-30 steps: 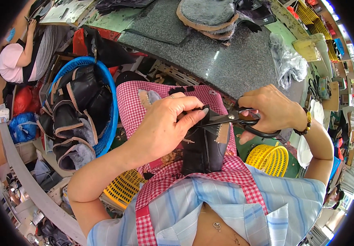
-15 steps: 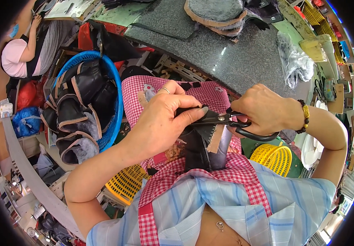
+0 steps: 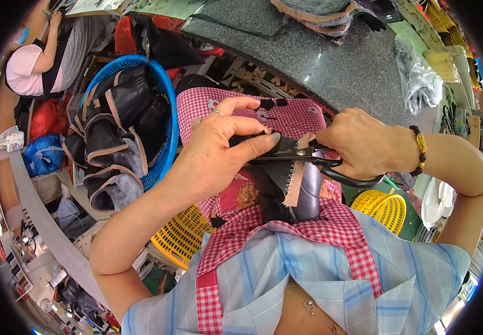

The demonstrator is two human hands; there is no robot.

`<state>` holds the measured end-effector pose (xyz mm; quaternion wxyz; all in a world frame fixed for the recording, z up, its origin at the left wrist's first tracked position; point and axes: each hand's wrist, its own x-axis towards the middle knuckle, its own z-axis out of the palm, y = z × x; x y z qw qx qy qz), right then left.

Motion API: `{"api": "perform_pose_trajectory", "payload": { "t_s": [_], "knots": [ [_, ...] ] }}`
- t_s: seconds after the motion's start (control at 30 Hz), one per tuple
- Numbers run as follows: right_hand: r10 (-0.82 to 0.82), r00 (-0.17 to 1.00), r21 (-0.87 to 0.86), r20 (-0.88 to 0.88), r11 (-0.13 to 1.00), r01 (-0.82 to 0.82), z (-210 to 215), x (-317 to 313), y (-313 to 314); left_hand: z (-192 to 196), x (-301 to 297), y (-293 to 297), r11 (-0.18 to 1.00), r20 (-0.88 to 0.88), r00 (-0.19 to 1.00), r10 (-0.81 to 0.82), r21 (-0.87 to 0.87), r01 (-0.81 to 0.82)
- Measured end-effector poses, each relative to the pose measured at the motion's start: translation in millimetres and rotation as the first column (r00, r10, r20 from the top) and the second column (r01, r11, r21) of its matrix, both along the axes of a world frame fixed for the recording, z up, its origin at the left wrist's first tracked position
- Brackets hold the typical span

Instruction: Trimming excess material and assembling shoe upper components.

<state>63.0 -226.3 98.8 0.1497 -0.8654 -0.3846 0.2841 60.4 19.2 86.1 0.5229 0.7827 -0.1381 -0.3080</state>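
On my lap lies a black leather boot upper (image 3: 307, 195) with a tan strip (image 3: 293, 187) that has a zigzag edge. My left hand (image 3: 216, 148) pinches the upper's black edge between thumb and index finger, close to the blade tips; the other fingers are partly raised. My right hand (image 3: 361, 142) is closed round the black handles of a pair of scissors (image 3: 301, 152). The blades point left across the upper, toward my left thumb. Part of the tan strip also sticks up beyond the pivot. How far apart the blades are is hard to see.
A blue basket (image 3: 172, 125) at left holds several black boot uppers with grey fur lining. Ahead is a grey stone tabletop (image 3: 331, 72) with stacked lined pieces (image 3: 322, 19) and clear plastic (image 3: 417, 84). Yellow baskets (image 3: 400, 209) flank my lap. A person (image 3: 29, 70) sits far left.
The view has shifted slightly. A bit of tan strip now shows beyond the scissors' pivot where none showed before. Both hands keep their grips.
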Motion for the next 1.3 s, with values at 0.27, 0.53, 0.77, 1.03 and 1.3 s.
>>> {"api": "perform_pose_trajectory", "payload": {
  "t_s": [0.27,0.53,0.77,1.03,1.3],
  "knots": [
    [0.036,0.999,-0.020,-0.008,0.999,-0.036,10.2,2.4,1.3,2.9,8.2,-2.1,0.999,-0.078,0.996,0.033,-0.002,-0.033],
    [-0.490,0.761,0.009,0.425,0.843,0.538,-30.3,27.1,-111.4,-44.3,14.8,50.6,0.926,-0.519,0.772,-0.366,-0.121,0.358],
    [-0.432,0.691,-0.046,0.579,0.829,0.557,-36.7,54.1,-148.1,-4.6,-38.2,111.5,0.964,-0.194,0.960,0.200,0.216,-0.157],
    [-0.558,0.693,0.040,0.456,0.791,0.610,-44.3,68.4,-135.7,-65.2,-106.0,229.7,0.051,0.602,0.352,0.716,0.458,-0.887],
    [-0.565,0.729,0.019,0.387,0.795,0.606,-16.9,51.1,-123.2,-201.9,15.5,267.1,0.024,0.532,-0.089,0.842,-0.202,-0.979]
  ]
}}
